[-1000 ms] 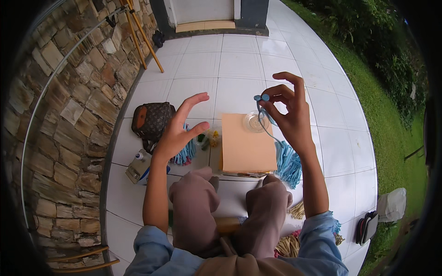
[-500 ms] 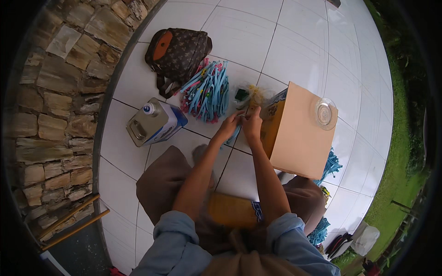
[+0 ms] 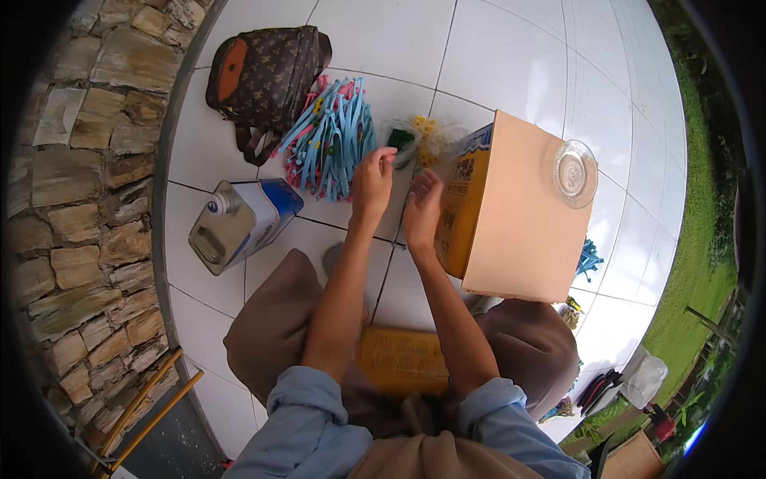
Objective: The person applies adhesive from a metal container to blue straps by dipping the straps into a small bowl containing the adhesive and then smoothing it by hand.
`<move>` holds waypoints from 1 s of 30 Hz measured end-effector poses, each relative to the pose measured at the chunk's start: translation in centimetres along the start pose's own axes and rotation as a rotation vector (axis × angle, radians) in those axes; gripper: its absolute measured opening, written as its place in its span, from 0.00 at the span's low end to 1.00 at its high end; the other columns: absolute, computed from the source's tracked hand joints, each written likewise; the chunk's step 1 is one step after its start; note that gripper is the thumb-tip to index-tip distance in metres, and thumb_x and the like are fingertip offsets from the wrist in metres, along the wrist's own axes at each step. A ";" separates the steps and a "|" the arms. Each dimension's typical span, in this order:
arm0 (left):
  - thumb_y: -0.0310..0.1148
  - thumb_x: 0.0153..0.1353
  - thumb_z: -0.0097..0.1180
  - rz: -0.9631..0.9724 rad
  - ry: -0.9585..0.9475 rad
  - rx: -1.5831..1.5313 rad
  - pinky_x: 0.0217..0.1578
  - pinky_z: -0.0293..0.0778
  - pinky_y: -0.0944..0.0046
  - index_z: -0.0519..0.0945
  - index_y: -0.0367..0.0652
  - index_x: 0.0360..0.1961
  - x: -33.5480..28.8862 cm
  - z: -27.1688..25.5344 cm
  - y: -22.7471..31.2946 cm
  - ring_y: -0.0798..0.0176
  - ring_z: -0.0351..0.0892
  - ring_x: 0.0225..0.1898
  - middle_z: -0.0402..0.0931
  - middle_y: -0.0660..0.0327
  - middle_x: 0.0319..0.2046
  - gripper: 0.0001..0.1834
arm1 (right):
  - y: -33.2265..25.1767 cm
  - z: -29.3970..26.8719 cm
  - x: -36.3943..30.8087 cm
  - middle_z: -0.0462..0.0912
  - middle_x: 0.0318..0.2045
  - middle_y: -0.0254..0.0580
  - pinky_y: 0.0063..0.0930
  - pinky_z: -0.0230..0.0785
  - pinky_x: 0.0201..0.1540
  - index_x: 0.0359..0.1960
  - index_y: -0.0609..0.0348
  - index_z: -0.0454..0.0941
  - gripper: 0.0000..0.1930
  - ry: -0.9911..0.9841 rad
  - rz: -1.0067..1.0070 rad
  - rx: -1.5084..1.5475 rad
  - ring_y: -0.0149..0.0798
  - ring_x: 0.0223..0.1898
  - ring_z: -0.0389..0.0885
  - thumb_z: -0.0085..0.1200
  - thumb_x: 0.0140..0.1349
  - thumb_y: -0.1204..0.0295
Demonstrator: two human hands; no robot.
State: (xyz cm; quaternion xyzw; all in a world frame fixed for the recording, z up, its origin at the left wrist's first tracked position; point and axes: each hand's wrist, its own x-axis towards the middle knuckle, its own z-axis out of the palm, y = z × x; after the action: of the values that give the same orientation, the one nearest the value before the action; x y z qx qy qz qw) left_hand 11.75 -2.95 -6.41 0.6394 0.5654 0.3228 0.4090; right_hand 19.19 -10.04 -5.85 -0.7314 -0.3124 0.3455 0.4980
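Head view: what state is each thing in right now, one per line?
Left hand: open, fingers on the clear plastic bag.
Right hand: open, beside the bag.
Clear plastic bag: lying crumpled on the tiles.
Cardboard box: closed, upright.
Glass dish: resting on the box.
Metal can: capped, lying on its side.
Backpack: lying flat.

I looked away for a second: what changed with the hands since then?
Both hands came down from raised, the right one then pinching a small blue piece, to the clear bag of small parts. Left hand touches it; right hand hovers beside. Cardboard box and glass dish stayed.
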 end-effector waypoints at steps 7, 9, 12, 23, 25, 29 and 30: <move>0.31 0.64 0.45 0.435 0.000 -0.244 0.30 0.73 0.67 0.76 0.41 0.42 -0.7 -3.5 23.9 0.64 0.78 0.31 0.78 0.58 0.33 0.10 | -17.4 -14.4 -2.4 0.75 0.41 0.45 0.26 0.70 0.44 0.51 0.62 0.62 0.15 -0.221 -0.244 0.246 0.36 0.38 0.79 0.40 0.62 0.83; 0.31 0.64 0.45 0.536 -0.150 -0.221 0.30 0.72 0.67 0.76 0.41 0.42 -3.0 -2.9 29.3 0.65 0.78 0.32 0.77 0.58 0.33 0.10 | -20.5 -20.3 -4.1 0.78 0.33 0.43 0.27 0.72 0.39 0.47 0.62 0.67 0.13 -0.130 -0.412 0.077 0.35 0.35 0.80 0.41 0.60 0.83; 0.32 0.64 0.45 0.658 -0.537 -0.181 0.35 0.71 0.68 0.75 0.43 0.46 -7.4 -0.5 33.7 0.68 0.76 0.35 0.76 0.61 0.33 0.12 | -21.2 -28.7 -7.3 0.79 0.30 0.43 0.26 0.71 0.40 0.44 0.62 0.69 0.11 0.057 -0.473 0.044 0.34 0.34 0.80 0.42 0.60 0.82; 0.33 0.63 0.46 0.291 -1.252 -0.011 0.38 0.72 0.68 0.76 0.44 0.45 -13.1 18.7 26.2 0.68 0.77 0.34 0.78 0.59 0.32 0.12 | -1.8 -44.9 -6.9 0.80 0.31 0.44 0.26 0.71 0.34 0.46 0.63 0.69 0.13 0.044 0.099 0.007 0.33 0.30 0.80 0.47 0.59 0.75; 0.33 0.62 0.47 0.286 -1.176 0.073 0.38 0.72 0.66 0.76 0.43 0.44 -13.7 24.0 24.5 0.66 0.77 0.34 0.78 0.58 0.31 0.12 | 2.0 -47.5 -5.6 0.80 0.31 0.45 0.26 0.71 0.35 0.45 0.62 0.69 0.14 -0.026 0.177 -0.240 0.35 0.31 0.80 0.49 0.58 0.74; 0.31 0.56 0.52 0.599 -1.195 0.406 0.44 0.71 0.60 0.76 0.42 0.43 -14.5 33.5 21.3 0.56 0.76 0.41 0.75 0.53 0.38 0.13 | 12.3 -50.0 -3.2 0.79 0.29 0.45 0.35 0.69 0.41 0.49 0.59 0.65 0.20 0.106 0.093 -0.653 0.43 0.36 0.78 0.51 0.53 0.78; 0.29 0.54 0.53 0.618 -1.196 0.481 0.50 0.67 0.57 0.72 0.40 0.49 -14.2 35.4 19.7 0.50 0.70 0.49 0.70 0.50 0.45 0.19 | 13.8 -49.6 -2.7 0.77 0.36 0.47 0.39 0.66 0.47 0.51 0.60 0.63 0.24 0.107 0.100 -0.740 0.48 0.44 0.74 0.52 0.49 0.79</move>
State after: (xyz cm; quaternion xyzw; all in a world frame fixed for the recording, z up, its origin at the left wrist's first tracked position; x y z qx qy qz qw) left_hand 49.62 -23.12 -4.40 0.9104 0.0928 -0.1157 0.3863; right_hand 59.75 -41.94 -5.23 -0.8931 -0.3538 0.1945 0.1982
